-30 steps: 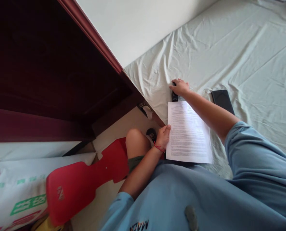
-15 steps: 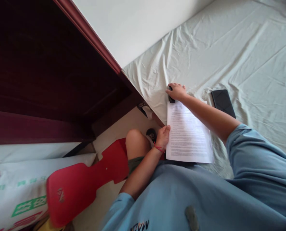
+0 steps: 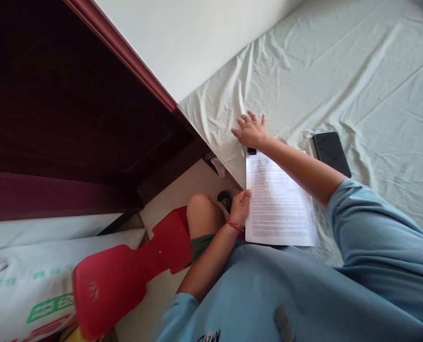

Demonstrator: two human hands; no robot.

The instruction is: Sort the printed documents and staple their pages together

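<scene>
My left hand, with a red string at the wrist, pinches the left edge of a stack of printed papers between thumb and fingers. My right hand is over the sheets' top left corner, its fingers spread. Under its palm a small black object, probably a stapler, shows only its front end at the paper's top edge; the hand hides the rest. The stack lies at the near edge of the cloth-covered bed.
A black phone lies on the sheet to the right of the papers. Dark red wooden furniture stands on the left beside the white wall. Below are a red plastic chair and a white printed sack.
My right hand's fingers have spread and lifted off the black object, reaching slightly up and left. The left hand keeps its pinch on the papers.
</scene>
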